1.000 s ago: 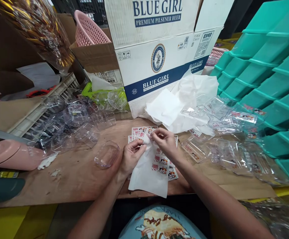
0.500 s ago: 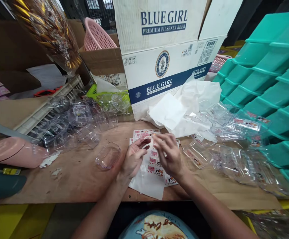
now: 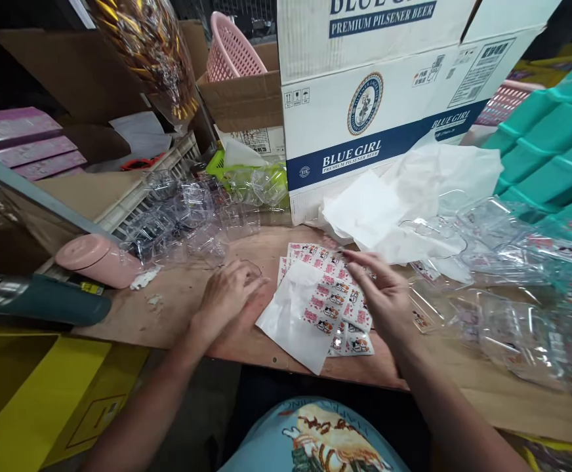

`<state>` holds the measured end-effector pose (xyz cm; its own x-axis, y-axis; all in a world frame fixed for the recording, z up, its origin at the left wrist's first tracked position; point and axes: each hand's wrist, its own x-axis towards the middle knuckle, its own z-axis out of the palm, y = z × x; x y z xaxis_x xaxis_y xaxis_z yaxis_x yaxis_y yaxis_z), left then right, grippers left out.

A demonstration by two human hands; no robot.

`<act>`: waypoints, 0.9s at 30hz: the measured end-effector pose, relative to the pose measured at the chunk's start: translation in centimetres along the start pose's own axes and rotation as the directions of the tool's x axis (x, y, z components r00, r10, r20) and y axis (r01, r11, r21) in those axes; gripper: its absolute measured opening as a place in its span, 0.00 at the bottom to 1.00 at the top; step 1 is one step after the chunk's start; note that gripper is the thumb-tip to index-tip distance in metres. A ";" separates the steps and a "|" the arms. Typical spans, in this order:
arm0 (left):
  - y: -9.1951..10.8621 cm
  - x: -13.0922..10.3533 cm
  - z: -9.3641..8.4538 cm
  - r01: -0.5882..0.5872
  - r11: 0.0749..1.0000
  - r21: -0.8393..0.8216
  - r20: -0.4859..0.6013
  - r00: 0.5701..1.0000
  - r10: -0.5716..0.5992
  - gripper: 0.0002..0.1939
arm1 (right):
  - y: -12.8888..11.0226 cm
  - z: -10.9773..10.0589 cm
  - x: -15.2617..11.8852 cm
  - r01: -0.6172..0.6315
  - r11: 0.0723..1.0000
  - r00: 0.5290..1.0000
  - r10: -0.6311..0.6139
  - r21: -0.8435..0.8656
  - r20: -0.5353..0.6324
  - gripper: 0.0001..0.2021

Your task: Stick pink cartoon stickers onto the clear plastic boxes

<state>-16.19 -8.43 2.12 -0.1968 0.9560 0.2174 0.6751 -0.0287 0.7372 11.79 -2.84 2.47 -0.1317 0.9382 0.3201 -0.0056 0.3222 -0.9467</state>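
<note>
At the near edge of the bench (image 3: 161,318), I bring my right thumb and forefinger together narrowly on a small sticker (image 3: 332,243), pink-printed and blurred, held above the far edge of the sticker sheets (image 3: 335,308). My right hand (image 3: 387,295) hangs over the right side of those sheets, which lie overlapping near the middle of the bench's near edge, red lettering and cartoon cats in rows. A white backing paper (image 3: 286,314) covers their left part, one corner pointing to that same edge.

To the left, my left hand (image 3: 227,295) reaches over a clear plastic lid (image 3: 250,265), fingers loosely extended; the lid is mostly hidden behind them, and I cannot tell whether they grip it. Clear containers (image 3: 195,210) crowd the bench's far left, near a pink flask (image 3: 100,260) toward its left edge, while lids bearing cat stickers (image 3: 507,328) spread along its right side. Crumpled white paper (image 3: 414,190) lies toward the far edge, before a Blue Girl beer carton (image 3: 330,118)
</note>
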 end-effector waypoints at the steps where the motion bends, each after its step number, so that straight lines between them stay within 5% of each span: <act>1: -0.7 0.4 0.2 0.057 0.994 -0.096 0.044 0.998 -0.053 0.10 | -0.1 0.7 -0.5 -0.039 0.999 0.997 0.038 0.012 0.070 0.13; 7: -1.4 1.2 2.7 0.212 0.833 -0.511 0.062 0.976 -0.210 0.17 | -0.3 2.4 -3.3 -0.381 0.881 0.903 0.289 0.281 0.319 0.20; 10: 0.4 0.1 4.3 0.322 0.458 -0.828 0.178 0.927 -0.331 0.15 | -0.9 2.0 -4.1 -0.493 0.745 0.855 0.322 0.449 0.406 0.22; 12: 1.9 -0.9 5.7 0.362 0.190 -0.913 0.287 0.898 -0.334 0.14 | -1.5 1.8 -4.4 -0.562 0.653 0.818 0.344 0.508 0.462 0.22; 13: 2.7 -1.3 6.3 0.369 0.130 -0.920 0.315 0.895 -0.316 0.14 | -1.8 1.6 -4.5 -0.591 0.614 0.799 0.354 0.524 0.486 0.22; 18: 5.0 -2.9 8.4 0.370 0.065 -0.927 0.344 0.905 -0.252 0.13 | -2.4 1.1 -5.3 -0.664 0.516 0.745 0.395 0.541 0.538 0.21; 27: 5.7 -3.6 8.8 0.354 0.143 -0.924 0.325 0.926 -0.190 0.10 | -1.9 0.7 -5.6 -0.725 0.454 0.689 0.462 0.518 0.559 0.25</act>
<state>-5.35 -9.49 -0.08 -0.0792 0.9860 -0.1465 -0.6301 0.0644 0.7738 11.87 -8.79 2.41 -0.6476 0.7240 -0.2376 -0.4208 -0.5997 -0.6807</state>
